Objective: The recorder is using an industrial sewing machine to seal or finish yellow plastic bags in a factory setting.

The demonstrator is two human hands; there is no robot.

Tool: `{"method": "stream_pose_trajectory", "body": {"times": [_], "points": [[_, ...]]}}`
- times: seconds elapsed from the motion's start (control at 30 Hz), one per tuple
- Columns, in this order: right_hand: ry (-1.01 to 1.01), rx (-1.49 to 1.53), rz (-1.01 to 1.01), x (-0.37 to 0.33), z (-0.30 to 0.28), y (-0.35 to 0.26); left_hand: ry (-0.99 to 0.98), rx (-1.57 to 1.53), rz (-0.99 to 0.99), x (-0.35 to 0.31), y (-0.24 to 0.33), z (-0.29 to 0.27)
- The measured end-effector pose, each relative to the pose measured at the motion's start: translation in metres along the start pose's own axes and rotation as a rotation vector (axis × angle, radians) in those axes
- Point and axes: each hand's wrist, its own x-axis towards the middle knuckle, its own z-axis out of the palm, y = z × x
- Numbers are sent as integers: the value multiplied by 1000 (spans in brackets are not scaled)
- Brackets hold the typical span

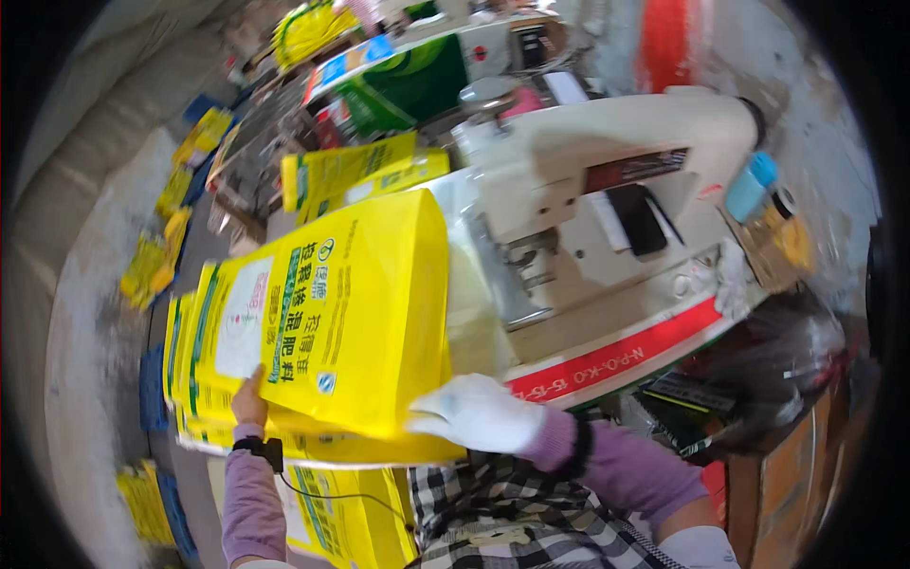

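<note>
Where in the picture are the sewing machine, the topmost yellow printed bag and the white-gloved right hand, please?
Sewing machine (621,131): head view, on its pale upper arm.
Topmost yellow printed bag (327,308): head view, middle of its printed face.
White-gloved right hand (485,414): head view, on its back.

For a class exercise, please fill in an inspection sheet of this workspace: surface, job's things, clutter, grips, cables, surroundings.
Surface: pale worktop with a red strip along its near edge; sewing machine above.
Job's things: large yellow bag, left of the machine, over other yellow bags.
Clutter: dark phone-like slab by the machine; light-blue bottle at right.
Grips: left grip, bare, touches the large bag; right grip, white-gloved, at its near right corner.
Cables: thin dark cable from the left wrist device.
Surroundings: red strands against the wall.
</note>
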Motion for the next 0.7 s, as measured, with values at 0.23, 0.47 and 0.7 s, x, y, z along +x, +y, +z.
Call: {"method": "stream_pose_trajectory", "body": {"times": [0.23,0.47,0.7], "points": [[550,-600,45,117,-58,29,178,-1997,-712,-140,94,-4],[267,-402,224,63,72,107,349,-1374,-755,-250,201,19],[146,-129,-189,121,161,18,446,-1471,-1167,-351,56,-20]]}}
